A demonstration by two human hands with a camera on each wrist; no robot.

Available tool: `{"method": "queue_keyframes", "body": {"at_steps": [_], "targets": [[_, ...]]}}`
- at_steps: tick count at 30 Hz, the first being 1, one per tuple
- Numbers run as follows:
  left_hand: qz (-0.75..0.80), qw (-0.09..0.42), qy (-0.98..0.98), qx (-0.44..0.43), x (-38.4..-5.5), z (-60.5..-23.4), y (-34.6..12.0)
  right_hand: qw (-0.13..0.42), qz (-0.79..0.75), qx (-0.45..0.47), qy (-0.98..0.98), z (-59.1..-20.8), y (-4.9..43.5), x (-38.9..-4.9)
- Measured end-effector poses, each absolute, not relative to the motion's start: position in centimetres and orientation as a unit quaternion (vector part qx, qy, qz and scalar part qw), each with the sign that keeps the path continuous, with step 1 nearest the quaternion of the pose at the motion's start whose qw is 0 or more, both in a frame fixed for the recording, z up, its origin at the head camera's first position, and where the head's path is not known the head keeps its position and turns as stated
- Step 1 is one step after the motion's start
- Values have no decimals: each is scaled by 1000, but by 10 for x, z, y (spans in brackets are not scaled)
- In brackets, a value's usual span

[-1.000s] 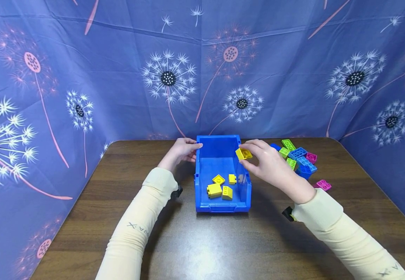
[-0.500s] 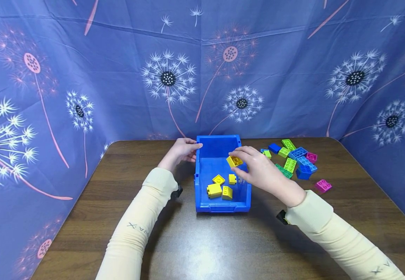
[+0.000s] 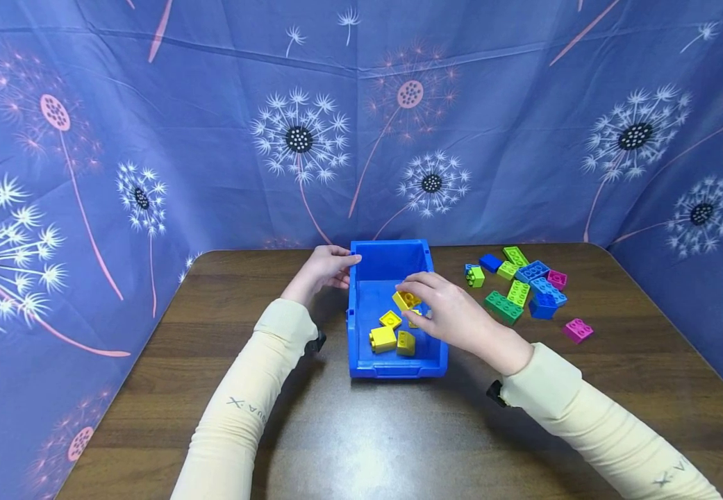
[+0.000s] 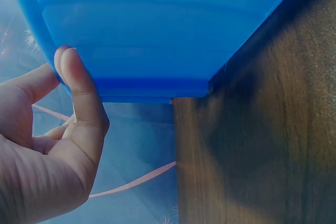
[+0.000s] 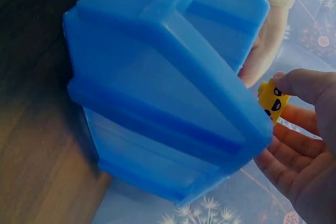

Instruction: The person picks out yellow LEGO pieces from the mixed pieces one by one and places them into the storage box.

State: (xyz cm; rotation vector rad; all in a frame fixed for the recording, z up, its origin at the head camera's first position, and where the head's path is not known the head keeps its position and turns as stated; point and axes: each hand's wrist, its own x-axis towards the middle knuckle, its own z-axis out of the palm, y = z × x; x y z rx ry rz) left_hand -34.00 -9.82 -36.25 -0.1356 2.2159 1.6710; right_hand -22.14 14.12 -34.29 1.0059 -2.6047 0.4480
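Observation:
My left hand [image 3: 328,267] grips the back left edge of a blue plastic bin [image 3: 353,347]. In the left wrist view the thumb of that hand [image 4: 58,161] lies on the bin's side wall [image 4: 147,35]. Over the inside of the bin, my right hand [image 3: 455,309] pinches a yellow toy brick [image 3: 406,300] between thumb and fingers. Dark printed marks show on this brick [image 5: 274,100] in the right wrist view. Several yellow bricks lie on the bin floor, among them a larger one [image 3: 383,339] and a sloped one [image 3: 405,343]. One more is partly hidden by my right fingers.
To the right of the bin, toy bricks lie scattered on the wooden table [image 3: 211,389]: a green brick [image 3: 503,307], a pink brick [image 3: 578,330], a dark blue brick [image 3: 543,305] and several others. A patterned blue cloth [image 3: 223,139] hangs behind the table.
My right hand has carried the yellow brick from the bin's right rim leftward and down over the inside. The left hand and the bin stay in place.

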Motion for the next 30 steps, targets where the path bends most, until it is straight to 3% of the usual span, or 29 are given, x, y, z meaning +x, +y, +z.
{"method": "queue_keyframes", "body": {"at_steps": [30], "targets": [[594, 182, 782, -54, -340, -363, -99, 114, 155, 404, -895, -362, 118, -211]]}}
